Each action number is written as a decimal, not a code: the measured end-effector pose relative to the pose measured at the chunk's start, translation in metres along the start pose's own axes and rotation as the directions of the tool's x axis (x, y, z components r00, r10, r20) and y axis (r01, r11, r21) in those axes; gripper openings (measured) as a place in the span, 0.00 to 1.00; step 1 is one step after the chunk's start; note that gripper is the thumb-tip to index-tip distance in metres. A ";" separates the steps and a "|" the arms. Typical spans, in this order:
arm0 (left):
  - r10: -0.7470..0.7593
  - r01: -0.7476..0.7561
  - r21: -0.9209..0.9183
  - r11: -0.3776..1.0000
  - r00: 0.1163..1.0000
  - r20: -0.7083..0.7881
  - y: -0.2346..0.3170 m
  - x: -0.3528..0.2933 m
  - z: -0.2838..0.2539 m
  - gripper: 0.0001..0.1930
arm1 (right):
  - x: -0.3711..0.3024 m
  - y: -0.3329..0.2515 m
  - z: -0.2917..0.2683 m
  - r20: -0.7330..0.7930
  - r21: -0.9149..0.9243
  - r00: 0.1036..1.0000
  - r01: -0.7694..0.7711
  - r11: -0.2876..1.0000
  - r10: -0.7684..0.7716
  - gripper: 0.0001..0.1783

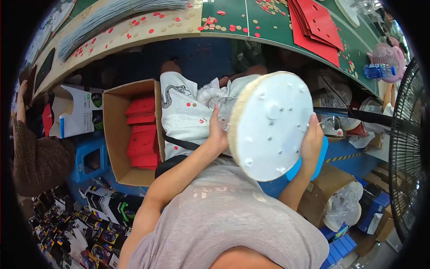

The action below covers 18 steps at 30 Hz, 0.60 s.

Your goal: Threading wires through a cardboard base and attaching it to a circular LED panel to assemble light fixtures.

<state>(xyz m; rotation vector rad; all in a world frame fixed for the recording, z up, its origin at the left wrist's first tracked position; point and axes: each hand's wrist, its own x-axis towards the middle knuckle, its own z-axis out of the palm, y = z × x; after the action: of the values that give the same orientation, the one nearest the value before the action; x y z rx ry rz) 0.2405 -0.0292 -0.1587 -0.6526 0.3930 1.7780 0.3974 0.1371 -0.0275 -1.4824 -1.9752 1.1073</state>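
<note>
A round white disc (273,127) with a cream fuzzy edge is tilted up in front of me. Its flat face carries several small round feet, a raised round knob and dark screw-like spots. My right hand (311,141) grips the disc's right edge, partly hidden behind it. My left hand (217,132) is closed at the disc's left side, around a clear plastic piece (221,110) that sticks out behind it. How the plastic piece joins the disc is hidden. Below them my lap is covered by light grey cloth (181,119) with several red and tan dots on it.
A cardboard box (118,134) of red sheets (143,143) stands at my left, by a blue stool (89,157). Ahead, the table (224,18) bears grey wires (107,27), red sheets and scattered dots. A black fan (405,148) and a box of plastic-wrapped discs (342,204) flank my right.
</note>
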 end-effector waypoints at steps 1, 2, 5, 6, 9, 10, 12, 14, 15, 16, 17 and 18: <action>-0.013 0.009 0.052 0.999 0.998 0.061 0.006 -0.004 -0.004 0.35 | -0.002 -0.008 0.009 0.037 -0.006 0.996 0.081 0.997 -0.080 0.30; -0.027 0.015 0.103 0.995 0.992 0.120 0.013 -0.008 -0.008 0.35 | -0.005 -0.017 0.019 0.075 -0.010 0.984 0.162 0.987 -0.161 0.29; 0.019 0.127 -0.197 0.972 0.793 0.609 0.025 -0.022 -0.011 0.35 | -0.016 -0.046 0.056 0.117 -0.099 0.987 0.122 0.988 -0.110 0.26; 0.015 0.130 -0.196 0.972 0.797 0.604 0.030 -0.034 -0.019 0.35 | -0.017 -0.049 0.062 0.153 0.070 0.980 0.115 0.991 -0.124 0.28; 0.580 -0.528 0.575 0.625 0.807 0.110 0.031 -0.076 0.003 0.33 | -0.011 -0.054 0.083 -0.078 -0.037 0.889 0.450 0.892 -0.452 0.28; 0.641 -0.563 0.370 0.739 0.757 -0.129 0.025 -0.101 0.040 0.32 | -0.010 -0.055 0.089 -0.133 0.089 0.866 0.495 0.864 -0.482 0.28; 0.933 -0.902 0.281 0.328 0.356 0.053 0.026 -0.111 0.051 0.30 | -0.015 -0.087 0.099 -0.187 0.231 0.841 0.540 0.809 -0.508 0.29; 0.894 -0.804 0.572 -0.162 0.125 0.429 0.047 -0.103 0.064 0.28 | -0.033 -0.140 0.087 0.118 0.408 0.985 0.071 0.910 -0.130 0.25; 0.624 -0.505 0.560 -0.657 0.052 0.779 0.057 -0.104 0.071 0.26 | -0.028 -0.118 0.086 0.151 0.208 0.846 0.479 0.853 -0.512 0.26; 0.551 -0.339 0.586 -0.736 0.203 0.809 0.070 -0.110 0.081 0.24 | -0.019 -0.109 0.092 0.258 0.038 0.551 0.815 0.579 -0.793 0.27; 0.573 -0.388 0.601 -0.699 0.198 0.795 0.078 -0.101 0.084 0.23 | -0.020 -0.101 0.097 0.257 0.050 0.544 0.818 0.573 -0.799 0.27; 0.593 -0.436 0.613 -0.659 0.199 0.780 0.086 -0.091 0.087 0.23 | -0.028 -0.109 0.102 0.367 0.001 0.507 0.838 0.545 -0.780 0.28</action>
<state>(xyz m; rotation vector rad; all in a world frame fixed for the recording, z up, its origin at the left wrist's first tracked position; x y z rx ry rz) 0.1572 -0.0756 -0.0398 1.0544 2.5530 1.7794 0.2675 0.0647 0.0032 -0.2266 -2.6063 0.7470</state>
